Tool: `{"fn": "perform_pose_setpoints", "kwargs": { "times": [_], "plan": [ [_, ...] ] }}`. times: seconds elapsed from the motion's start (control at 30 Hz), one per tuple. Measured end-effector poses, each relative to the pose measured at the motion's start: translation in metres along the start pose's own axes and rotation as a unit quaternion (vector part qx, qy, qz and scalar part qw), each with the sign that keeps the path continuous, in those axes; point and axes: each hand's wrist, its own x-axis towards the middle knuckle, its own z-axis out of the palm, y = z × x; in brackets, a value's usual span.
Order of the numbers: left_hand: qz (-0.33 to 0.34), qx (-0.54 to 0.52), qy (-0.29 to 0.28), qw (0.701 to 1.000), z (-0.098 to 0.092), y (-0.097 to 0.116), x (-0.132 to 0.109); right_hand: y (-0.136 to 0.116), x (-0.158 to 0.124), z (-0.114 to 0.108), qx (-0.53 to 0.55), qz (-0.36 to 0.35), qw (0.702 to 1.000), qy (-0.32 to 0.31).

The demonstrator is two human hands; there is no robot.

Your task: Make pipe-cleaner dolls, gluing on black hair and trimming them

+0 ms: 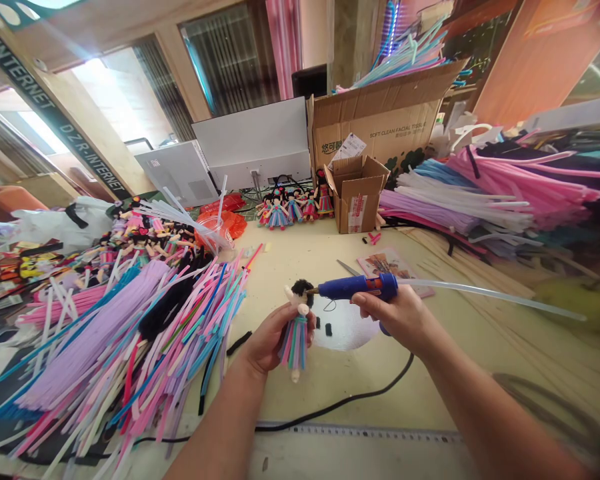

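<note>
Doll [294, 340] held above table [290, 257], gripped in left hand [269, 340]. Right hand [400, 313] closed around glue gun [353, 287], nozzle [314, 291] at doll's black hair [303, 287]; contact unclear. Silvery disc [353, 333] on table, beneath gun. Stem pile [97, 333] to left; small box [357, 200] at rear.

The flat pale-yellow tabletop [275, 263] is viewed from above by 1 head-worn camera, aimed forward and down; the bare left hand [271, 339] and bare right hand [403, 317] are framed near, a white rectangular monitor [255, 137] farther off.
</note>
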Motion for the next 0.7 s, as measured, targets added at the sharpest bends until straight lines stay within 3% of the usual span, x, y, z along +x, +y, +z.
{"fn": "perform_pose_setpoints", "kwargs": {
  "times": [0.7],
  "plan": [
    [0.001, 0.001, -0.008, 1.0, 0.0019, 0.0006, 0.0002, -0.0013, 0.0009, -0.0012, 0.01, 0.013, 1.0, 0.008]
  ]
}}
